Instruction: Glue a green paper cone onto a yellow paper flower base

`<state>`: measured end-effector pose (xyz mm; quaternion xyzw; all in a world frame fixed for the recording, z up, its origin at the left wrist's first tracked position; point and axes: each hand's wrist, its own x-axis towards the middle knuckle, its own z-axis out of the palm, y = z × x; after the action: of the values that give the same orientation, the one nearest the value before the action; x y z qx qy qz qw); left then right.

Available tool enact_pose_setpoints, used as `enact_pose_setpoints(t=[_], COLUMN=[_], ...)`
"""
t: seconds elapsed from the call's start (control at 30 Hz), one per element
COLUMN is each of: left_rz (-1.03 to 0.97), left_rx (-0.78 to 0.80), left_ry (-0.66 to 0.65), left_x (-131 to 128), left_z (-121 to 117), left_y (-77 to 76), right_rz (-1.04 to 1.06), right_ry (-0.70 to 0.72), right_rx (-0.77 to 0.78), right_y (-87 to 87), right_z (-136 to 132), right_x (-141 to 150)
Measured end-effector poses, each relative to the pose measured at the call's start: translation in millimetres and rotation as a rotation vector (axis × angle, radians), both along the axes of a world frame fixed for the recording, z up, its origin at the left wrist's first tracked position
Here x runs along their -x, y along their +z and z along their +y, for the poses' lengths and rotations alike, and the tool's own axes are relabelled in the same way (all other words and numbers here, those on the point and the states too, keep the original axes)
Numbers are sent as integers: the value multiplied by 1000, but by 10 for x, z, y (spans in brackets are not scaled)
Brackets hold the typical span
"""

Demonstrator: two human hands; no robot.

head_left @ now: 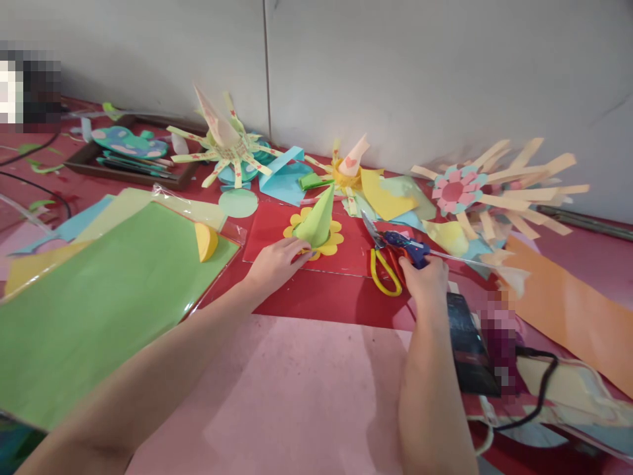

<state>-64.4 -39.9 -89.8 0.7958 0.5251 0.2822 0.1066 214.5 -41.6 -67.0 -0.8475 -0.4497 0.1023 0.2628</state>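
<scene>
A light green paper cone (316,221) stands on a yellow paper flower (335,239) with rounded petals, on a red board (264,231). My left hand (279,264) has its fingers closed at the flower's front left edge, beside the cone's base. Farther right, my right hand (425,277) is closed around what looks like a blue glue gun (418,249), with a clear stick extending from its back. Scissors (380,277) with a yellow handle loop lie against the glue gun, blades pointing up and left. My right palm hides part of the gun's grip.
Green paper in a clear sleeve (113,284) lies at left, a yellow folded piece (206,241) on it. Behind are paper-strip crafts (230,155) and a brown tray (136,173). A phone (469,343), cables (539,389) and orange paper (568,310) occupy the right. A wall closes the back.
</scene>
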Motion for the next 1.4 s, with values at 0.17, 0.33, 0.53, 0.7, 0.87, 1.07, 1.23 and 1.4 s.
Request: enact_pose_setpoints(t=[0.17, 0.33, 0.53, 0.7, 0.87, 1.07, 1.23, 1.4], left_rz=[37, -71, -57, 234, 367, 371, 360, 368], left_rx=[-153, -156, 15, 145, 190, 194, 195, 217], left_ry=[-56, 120, 307, 226, 203, 214, 223, 231], left_x=[-17, -39, -4, -43, -72, -76, -81, -86], left_z=[-53, -60, 28, 24, 17, 18, 18, 17], left_y=[32, 77, 6, -60, -54, -42, -34, -7], right_rz=[-60, -150, -199, -189, -240, -290, -308, -302], right_ry=[-16, 128, 614, 857, 902, 970, 972, 960], right_rx=[-54, -440, -466, -221, -70, 33, 75, 55], right_y=[84, 31, -144, -226, -227, -224, -244, -251], right_z=[-55, -37, -23, -48, -115, -194, -203, -207], right_x=[45, 227, 653, 812, 855, 914, 922, 917])
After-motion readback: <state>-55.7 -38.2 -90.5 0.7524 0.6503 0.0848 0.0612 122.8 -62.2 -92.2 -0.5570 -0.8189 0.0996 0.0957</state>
